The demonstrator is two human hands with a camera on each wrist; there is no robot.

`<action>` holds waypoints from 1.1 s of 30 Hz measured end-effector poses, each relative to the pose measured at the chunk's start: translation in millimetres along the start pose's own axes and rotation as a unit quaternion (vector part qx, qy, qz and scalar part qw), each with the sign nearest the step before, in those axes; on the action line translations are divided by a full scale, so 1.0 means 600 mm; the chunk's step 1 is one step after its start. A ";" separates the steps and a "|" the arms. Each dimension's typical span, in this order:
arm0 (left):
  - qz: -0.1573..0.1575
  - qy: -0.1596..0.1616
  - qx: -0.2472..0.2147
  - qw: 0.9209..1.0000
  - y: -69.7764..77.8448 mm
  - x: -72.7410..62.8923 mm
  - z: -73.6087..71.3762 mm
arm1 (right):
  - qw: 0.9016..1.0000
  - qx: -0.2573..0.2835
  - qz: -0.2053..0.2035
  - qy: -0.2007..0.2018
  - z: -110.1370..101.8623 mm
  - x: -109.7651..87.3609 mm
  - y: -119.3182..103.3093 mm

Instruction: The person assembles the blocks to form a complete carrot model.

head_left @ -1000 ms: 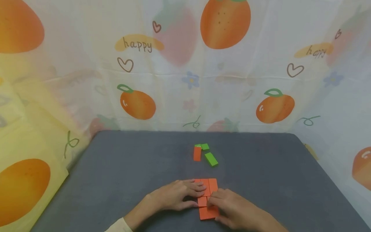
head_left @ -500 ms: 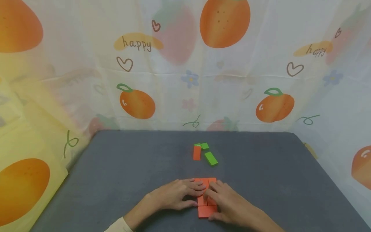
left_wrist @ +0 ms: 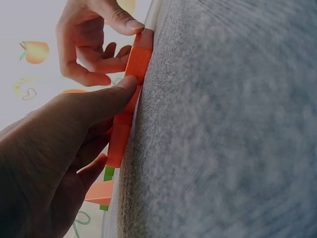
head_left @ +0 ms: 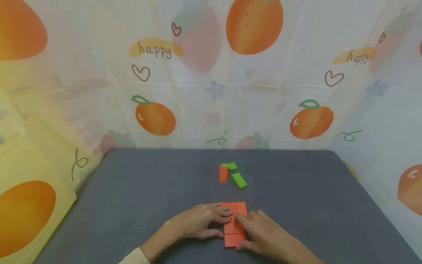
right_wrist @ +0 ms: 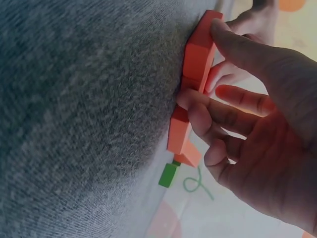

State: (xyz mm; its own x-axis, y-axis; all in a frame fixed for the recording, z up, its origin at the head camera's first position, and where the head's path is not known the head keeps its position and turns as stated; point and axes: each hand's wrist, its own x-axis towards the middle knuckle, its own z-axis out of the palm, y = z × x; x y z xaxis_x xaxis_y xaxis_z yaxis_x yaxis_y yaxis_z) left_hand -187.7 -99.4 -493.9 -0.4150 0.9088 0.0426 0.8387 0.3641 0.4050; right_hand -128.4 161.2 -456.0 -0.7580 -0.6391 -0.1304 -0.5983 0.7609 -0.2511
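The left hand (head_left: 206, 220), fingers nearly straight, lies on the left edge of the orange blocks (head_left: 229, 228); the right hand (head_left: 263, 234), loosely bent and clasping nothing, touches their right side. This smooth, flat-topped group sits between both, long axis running forward. Beyond, an upright block (head_left: 223, 174) and green blocks (head_left: 239, 180) share the fuzzy grey bench (head_left: 148, 183).

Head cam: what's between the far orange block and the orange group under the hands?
Just bare grey tabletop, per the head view. The long green block sits right of that stretch, not in it.
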 end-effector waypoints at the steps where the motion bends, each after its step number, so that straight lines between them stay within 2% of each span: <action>1: -0.001 0.001 0.002 1.000 0.000 0.000 0.000 | 1.000 0.005 0.001 -0.002 0.000 0.000 0.000; 5: -0.003 0.004 0.005 1.000 0.001 0.002 0.001 | 1.000 0.016 0.002 -0.008 0.000 0.000 0.001; 9: 0.001 0.004 0.001 1.000 0.001 0.003 0.003 | 1.000 0.019 -0.020 0.003 -0.002 0.000 0.004; 14: 0.016 0.006 0.007 1.000 -0.002 0.003 0.004 | 0.998 0.015 -0.050 0.031 -0.033 0.019 0.013; 19: 0.030 0.008 0.006 1.000 -0.004 0.000 0.001 | 0.994 -0.019 -0.055 0.089 -0.082 0.089 0.038; 22: 0.034 0.011 0.004 0.999 -0.005 0.000 0.001 | 0.994 -0.039 -0.039 0.098 -0.098 0.143 0.064; 27: 0.035 0.012 0.005 0.999 -0.007 -0.002 0.002 | 0.995 -0.067 -0.013 0.080 -0.091 0.223 0.098; 30: 0.036 0.012 0.004 0.999 -0.007 -0.003 0.002 | 0.994 -0.071 -0.016 0.084 -0.079 0.248 0.104; 33: 0.038 0.014 0.010 0.999 -0.008 -0.004 0.000 | 0.991 -0.068 -0.039 0.108 -0.073 0.260 0.099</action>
State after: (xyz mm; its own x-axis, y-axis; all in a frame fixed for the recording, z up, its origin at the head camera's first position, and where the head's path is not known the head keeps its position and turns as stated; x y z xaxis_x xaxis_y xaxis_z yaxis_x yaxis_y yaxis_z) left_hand -191.0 -103.5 -495.8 -0.3593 0.9281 0.0977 0.8752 0.2987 0.3806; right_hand -293.5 112.0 -449.3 -0.7378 -0.6681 0.0961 -0.6750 0.7282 -0.1189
